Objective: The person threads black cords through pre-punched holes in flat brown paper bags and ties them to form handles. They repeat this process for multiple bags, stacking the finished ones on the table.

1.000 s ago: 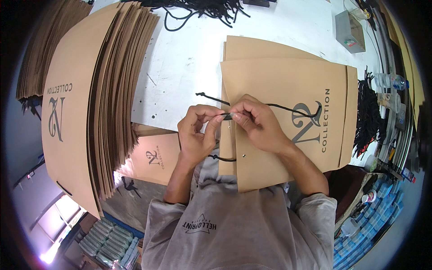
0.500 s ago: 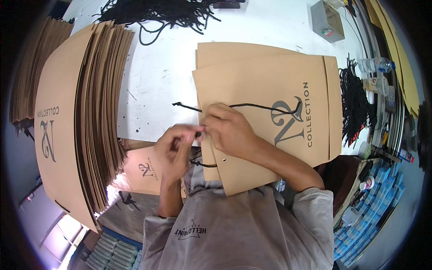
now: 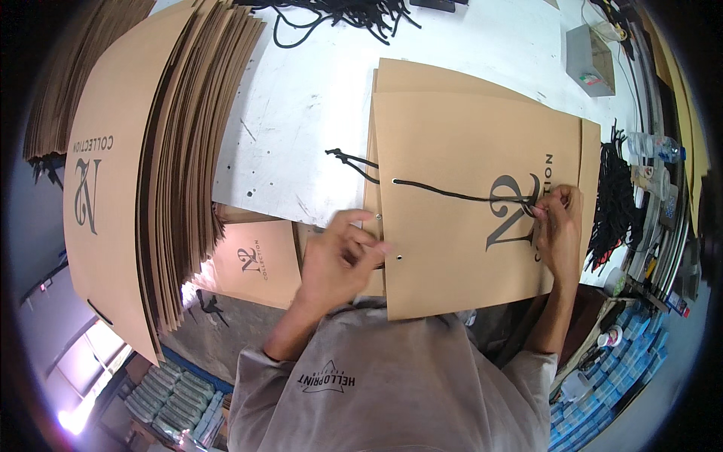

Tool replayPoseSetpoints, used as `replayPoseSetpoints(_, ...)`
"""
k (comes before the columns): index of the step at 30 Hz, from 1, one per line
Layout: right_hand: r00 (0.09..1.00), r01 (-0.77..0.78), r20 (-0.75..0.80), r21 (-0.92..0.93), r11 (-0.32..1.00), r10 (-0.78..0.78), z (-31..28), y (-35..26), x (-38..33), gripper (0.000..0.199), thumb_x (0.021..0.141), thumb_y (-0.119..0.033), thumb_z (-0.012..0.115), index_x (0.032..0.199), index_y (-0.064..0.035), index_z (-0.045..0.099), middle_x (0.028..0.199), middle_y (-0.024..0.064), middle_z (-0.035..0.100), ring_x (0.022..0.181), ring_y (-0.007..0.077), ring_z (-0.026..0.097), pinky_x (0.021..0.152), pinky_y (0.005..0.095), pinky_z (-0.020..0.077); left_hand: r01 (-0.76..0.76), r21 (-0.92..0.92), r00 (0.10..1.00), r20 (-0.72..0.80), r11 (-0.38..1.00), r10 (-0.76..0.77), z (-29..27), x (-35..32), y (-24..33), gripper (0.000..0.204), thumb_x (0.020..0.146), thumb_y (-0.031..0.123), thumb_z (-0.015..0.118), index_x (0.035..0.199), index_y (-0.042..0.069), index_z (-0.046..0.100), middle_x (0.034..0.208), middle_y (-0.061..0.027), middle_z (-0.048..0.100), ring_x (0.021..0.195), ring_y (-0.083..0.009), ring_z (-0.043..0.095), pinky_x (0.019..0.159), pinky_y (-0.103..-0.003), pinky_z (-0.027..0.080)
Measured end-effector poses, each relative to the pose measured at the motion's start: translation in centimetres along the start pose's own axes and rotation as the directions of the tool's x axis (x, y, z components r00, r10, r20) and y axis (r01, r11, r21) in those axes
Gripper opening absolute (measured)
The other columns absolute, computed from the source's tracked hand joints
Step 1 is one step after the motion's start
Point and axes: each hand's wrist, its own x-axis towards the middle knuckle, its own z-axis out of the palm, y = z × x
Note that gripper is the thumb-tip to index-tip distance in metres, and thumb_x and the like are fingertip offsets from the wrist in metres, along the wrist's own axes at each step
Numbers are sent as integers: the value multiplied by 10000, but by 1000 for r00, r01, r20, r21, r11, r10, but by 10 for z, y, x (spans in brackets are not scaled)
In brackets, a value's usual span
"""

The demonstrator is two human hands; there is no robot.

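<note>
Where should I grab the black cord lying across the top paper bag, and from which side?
Probably pinch the black cord on its bare stretch between the hole near the top bag's left edge and the right hand, coming from above. There it lies flat, straight and uncovered; its far end is already inside that hand.

The left hand (image 3: 339,260) is smeared with motion blur, and its fingertips sit over the punched edge of the brown paper bag (image 3: 467,203), so whether they grip anything is unclear. The right hand (image 3: 559,226) curls over the black cord (image 3: 452,192) and hides its end. The bag's near edge slips behind the grey shirt (image 3: 392,392). At far, the pile of black cords (image 3: 339,11) is cut by the picture's edge. Small items on the right shelf (image 3: 655,218) are too tiny to tell.
</note>
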Motion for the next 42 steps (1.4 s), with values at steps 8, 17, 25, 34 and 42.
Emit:
replayPoseSetpoints(8, 943, -327, 304, 921, 210, 135, 54, -80, -40, 160, 997, 23, 623, 1157, 22, 639, 1002, 81, 703, 812, 117, 665, 703, 281, 561, 87, -287, 996, 24, 954, -84, 23, 19, 6, 313, 973, 64, 718, 1257, -30, 626, 837, -18, 707, 686, -24, 619, 558, -197, 481)
replayPoseSetpoints(17, 994, 109, -82, 838, 535, -75, 97, -125, -32, 111, 871, 81, 713, 967, 30, 690, 993, 128, 729, 798, 141, 688, 654, 240, 518, 95, -428, 937, 342, 899, 64, 3, 26, 0, 526, 952, -146, 559, 1457, -28, 469, 1108, -95, 671, 984, -113, 658, 868, -264, 539)
replayPoseSetpoints(25, 920, 370, -359, 664, 649, -157, 113, -134, -31, 123, 836, 111, 704, 922, 40, 652, 971, 136, 702, 733, 186, 650, 658, 309, 552, 160, -421, 922, 388, 893, 17, 2, 24, -10, 610, 917, -183, 575, 1484, -10, 431, 1073, -69, 642, 969, -103, 647, 816, -224, 519)
replayPoseSetpoints(34, 995, 102, -68, 787, 609, -78, 105, -125, -23, 171, 827, 130, 681, 940, 18, 744, 955, 99, 641, 801, 192, 654, 667, 286, 534, 3, -358, 952, 287, 934, 107, 9, 27, -14, 525, 923, -179, 600, 1418, -41, 496, 1002, -47, 658, 945, -84, 658, 755, -195, 504)
replayPoseSetpoints(42, 992, 123, -86, 787, 604, -90, 102, -124, -18, 108, 856, 80, 712, 941, 13, 717, 956, 100, 652, 768, 184, 651, 650, 277, 532, -23, -282, 963, 252, 959, 97, 13, 27, -17, 472, 934, -159, 577, 1388, -36, 539, 1002, -42, 655, 916, -77, 663, 699, -192, 508)
